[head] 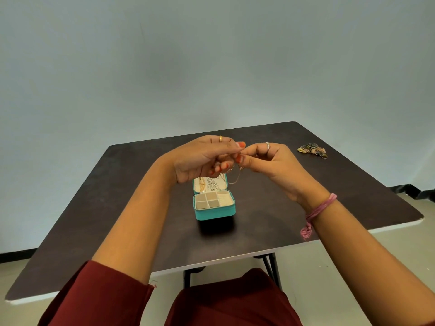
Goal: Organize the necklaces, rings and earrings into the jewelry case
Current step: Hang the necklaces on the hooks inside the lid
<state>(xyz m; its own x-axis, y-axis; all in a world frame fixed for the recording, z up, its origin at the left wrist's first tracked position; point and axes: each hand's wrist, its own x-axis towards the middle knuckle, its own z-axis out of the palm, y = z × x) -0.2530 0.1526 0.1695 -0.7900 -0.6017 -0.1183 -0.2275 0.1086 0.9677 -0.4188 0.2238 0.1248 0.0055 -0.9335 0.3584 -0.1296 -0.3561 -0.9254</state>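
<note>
Mid-frame, above the open jewelry case (214,203) on the desk (306,208), the left hand (202,158) and right hand (270,161) both pinch a thin necklace (235,178). Other jewelry (313,150) lies at right.

small square jewelry case (215,214): teal outside, cream inside
flat wooden table (306,203): dark brown
thread wristband (321,205): pink

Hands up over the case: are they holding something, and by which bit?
Yes. Both hands, left and right, pinch a thin chain at its top; its loop hangs below, above the open case.
</note>
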